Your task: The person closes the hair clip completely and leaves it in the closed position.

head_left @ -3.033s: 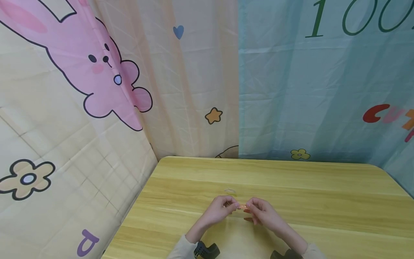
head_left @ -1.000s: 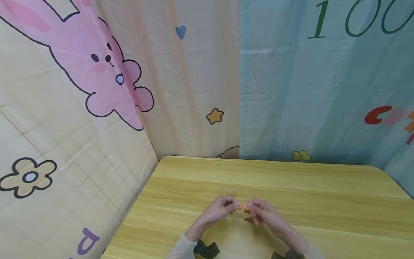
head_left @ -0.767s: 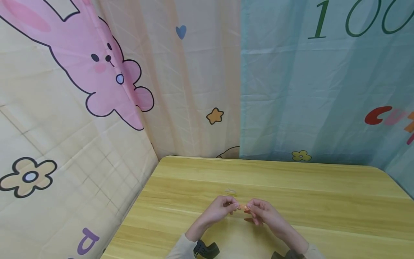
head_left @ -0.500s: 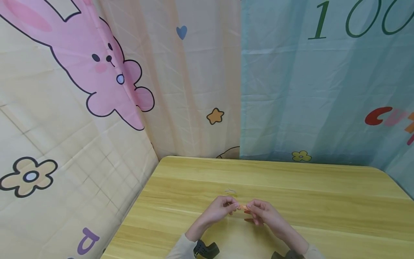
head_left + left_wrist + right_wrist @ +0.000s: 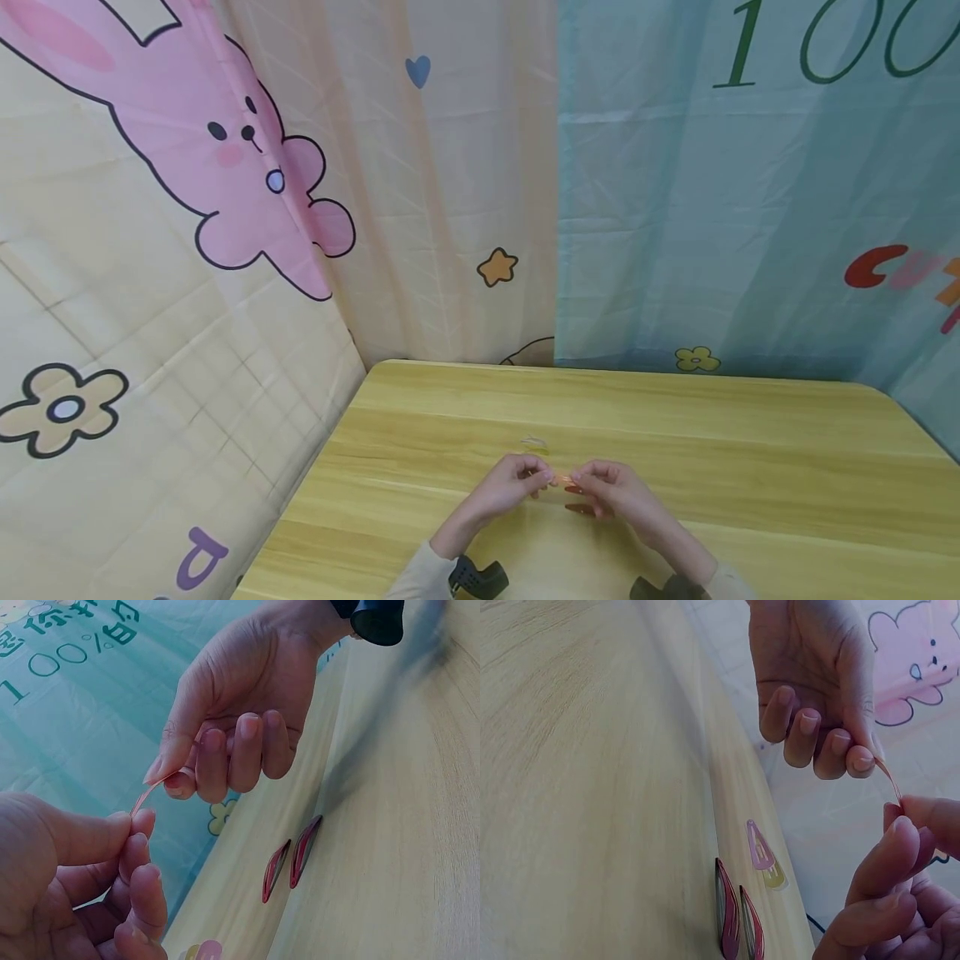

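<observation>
An orange snap hair clip spans the gap between both hands, seen edge-on and slightly bowed in the left wrist view. My left hand pinches one end between thumb and forefinger. The other end is pinched by my right hand, its remaining fingers curled loosely. Fingertips cover both ends of the clip. Below the hands, two red snap hair clips lie side by side on the table, near the right hand.
Beyond the left hand, a pink hair clip and a yellow hair clip lie close together on the wood-grain table. Printed curtains hang behind the table and along its left side.
The right hand's fingers have shifted slightly, showing more of the red clips beneath. Both hands keep their pinch on the orange hair clip. The head view has moved a little.
</observation>
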{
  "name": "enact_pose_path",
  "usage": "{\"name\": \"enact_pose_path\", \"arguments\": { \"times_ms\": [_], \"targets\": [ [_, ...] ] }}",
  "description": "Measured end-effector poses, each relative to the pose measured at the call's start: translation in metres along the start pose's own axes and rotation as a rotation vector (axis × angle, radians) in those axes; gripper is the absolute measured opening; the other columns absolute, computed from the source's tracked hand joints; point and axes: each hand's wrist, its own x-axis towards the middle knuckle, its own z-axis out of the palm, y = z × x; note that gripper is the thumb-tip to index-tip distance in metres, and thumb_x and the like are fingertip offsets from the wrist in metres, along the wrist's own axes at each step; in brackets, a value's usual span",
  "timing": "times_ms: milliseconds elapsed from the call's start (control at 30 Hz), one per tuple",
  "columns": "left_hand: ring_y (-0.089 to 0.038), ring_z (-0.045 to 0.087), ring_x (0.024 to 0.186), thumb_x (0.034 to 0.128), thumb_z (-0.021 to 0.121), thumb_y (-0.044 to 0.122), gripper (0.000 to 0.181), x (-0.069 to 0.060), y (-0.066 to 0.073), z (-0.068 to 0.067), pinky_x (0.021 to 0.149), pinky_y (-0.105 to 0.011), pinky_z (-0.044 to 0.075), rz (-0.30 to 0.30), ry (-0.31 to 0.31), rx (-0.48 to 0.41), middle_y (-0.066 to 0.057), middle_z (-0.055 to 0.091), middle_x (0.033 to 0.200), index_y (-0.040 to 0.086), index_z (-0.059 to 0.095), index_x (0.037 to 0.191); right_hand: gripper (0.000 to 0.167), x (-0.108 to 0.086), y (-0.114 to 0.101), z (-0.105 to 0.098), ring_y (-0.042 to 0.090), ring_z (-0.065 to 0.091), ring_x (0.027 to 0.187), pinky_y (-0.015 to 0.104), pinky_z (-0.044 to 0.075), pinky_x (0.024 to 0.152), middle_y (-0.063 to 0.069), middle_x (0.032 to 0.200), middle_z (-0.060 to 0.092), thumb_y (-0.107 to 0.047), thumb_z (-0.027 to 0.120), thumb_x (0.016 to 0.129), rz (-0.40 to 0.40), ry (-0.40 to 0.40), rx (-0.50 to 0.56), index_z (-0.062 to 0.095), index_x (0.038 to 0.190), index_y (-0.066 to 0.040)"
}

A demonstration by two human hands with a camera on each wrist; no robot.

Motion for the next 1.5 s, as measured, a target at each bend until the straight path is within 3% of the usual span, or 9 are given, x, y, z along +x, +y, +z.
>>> {"name": "enact_pose_path", "arguments": {
  "times_ms": [200, 300, 533, 667, 767, 900, 1033, 1267, 1500],
  "targets": [
    [-0.021, 0.057, 0.073, 0.0955, 0.058, 0.014, 0.016, 0.001, -0.002, 0.001, 0.066, -0.031, 0.047, 0.001, 0.008, 0.012, -0.005, 0.06, 0.08, 0.004, 0.067, 0.087, 0.038, 0.001, 0.0, -0.002, 0.013, 0.042, 0.052, 0.027, 0.04, 0.052, 0.004, 0.062, 0.051, -0.03, 0.062, 0.093, -0.005, -0.019, 0.02, 0.06, 0.101, 0.007],
    [-0.021, 0.057, 0.073, 0.0956, 0.058, 0.014, 0.017, 0.0, -0.001, 0.001, 0.065, -0.031, 0.048, 0.001, 0.02, 0.029, -0.003, 0.06, 0.08, 0.003, 0.068, 0.089, 0.036, 0.002, -0.001, -0.003, 0.013, 0.04, 0.052, 0.031, 0.052, 0.064, 0.005, 0.062, 0.05, -0.026, 0.061, 0.094, -0.02, -0.055, 0.046, 0.059, 0.102, 0.009],
    [-0.021, 0.057, 0.07, 0.0955, 0.058, 0.016, 0.017, 0.001, 0.001, 0.001, 0.06, -0.025, 0.044, 0.001, 0.052, 0.082, -0.002, 0.061, 0.081, 0.004, 0.069, 0.09, 0.04, 0.004, -0.003, -0.01, 0.014, 0.047, 0.054, 0.028, 0.049, 0.061, 0.007, 0.07, 0.056, -0.03, 0.061, 0.094, -0.042, -0.081, -0.012, 0.06, 0.104, 0.009],
    [-0.016, 0.056, 0.068, 0.0951, 0.059, 0.019, 0.018, 0.001, 0.001, 0.001, 0.058, -0.024, 0.044, -0.001, 0.064, 0.12, -0.002, 0.063, 0.082, 0.006, 0.07, 0.09, 0.04, 0.006, -0.004, -0.013, 0.031, 0.064, 0.074, 0.04, 0.051, 0.082, 0.005, 0.065, 0.053, -0.027, 0.059, 0.095, -0.066, -0.115, 0.0, 0.058, 0.105, 0.012],
    [-0.012, 0.056, 0.071, 0.0948, 0.06, 0.02, 0.018, 0.0, 0.0, 0.0, 0.06, -0.025, 0.045, 0.002, 0.069, 0.152, -0.001, 0.065, 0.09, 0.007, 0.071, 0.089, 0.037, 0.008, -0.004, -0.014, 0.037, 0.064, 0.095, 0.044, 0.048, 0.086, 0.001, 0.058, 0.049, -0.025, 0.057, 0.096, -0.076, -0.121, -0.013, 0.058, 0.104, 0.011],
    [-0.009, 0.056, 0.075, 0.0949, 0.06, 0.021, 0.019, -0.001, -0.001, -0.003, 0.062, -0.025, 0.045, 0.019, 0.077, 0.198, -0.002, 0.067, 0.104, 0.009, 0.072, 0.086, 0.036, 0.012, 0.001, -0.018, 0.027, 0.065, 0.075, 0.036, 0.051, 0.071, 0.001, 0.058, 0.049, -0.024, 0.056, 0.097, -0.077, -0.108, -0.025, 0.059, 0.104, 0.011],
    [-0.007, 0.055, 0.074, 0.095, 0.059, 0.02, 0.019, -0.001, -0.004, -0.007, 0.061, -0.025, 0.045, 0.014, 0.083, 0.212, 0.0, 0.068, 0.106, 0.009, 0.072, 0.086, 0.038, 0.016, 0.005, -0.025, 0.013, 0.046, 0.053, 0.026, 0.041, 0.053, 0.001, 0.061, 0.049, -0.024, 0.058, 0.095, -0.067, -0.06, -0.05, 0.059, 0.106, 0.012],
    [-0.009, 0.054, 0.068, 0.0948, 0.06, 0.021, 0.019, -0.001, -0.007, -0.01, 0.057, -0.025, 0.044, -0.008, 0.099, 0.201, 0.001, 0.069, 0.103, 0.009, 0.071, 0.085, 0.031, 0.023, 0.012, -0.033, 0.015, 0.045, 0.053, 0.025, 0.037, 0.05, 0.002, 0.062, 0.048, -0.024, 0.06, 0.094, -0.019, 0.091, -0.179, 0.064, 0.104, 0.005],
    [-0.01, 0.053, 0.065, 0.0943, 0.06, 0.021, 0.021, 0.0, -0.008, -0.012, 0.055, -0.024, 0.043, -0.006, 0.111, 0.212, -0.003, 0.07, 0.101, 0.006, 0.07, 0.085, 0.025, 0.026, 0.019, -0.036, 0.013, 0.037, 0.046, 0.023, 0.028, 0.043, 0.001, 0.055, 0.046, -0.023, 0.063, 0.092, 0.007, 0.135, -0.255, 0.067, 0.094, 0.001]
  ]
}}
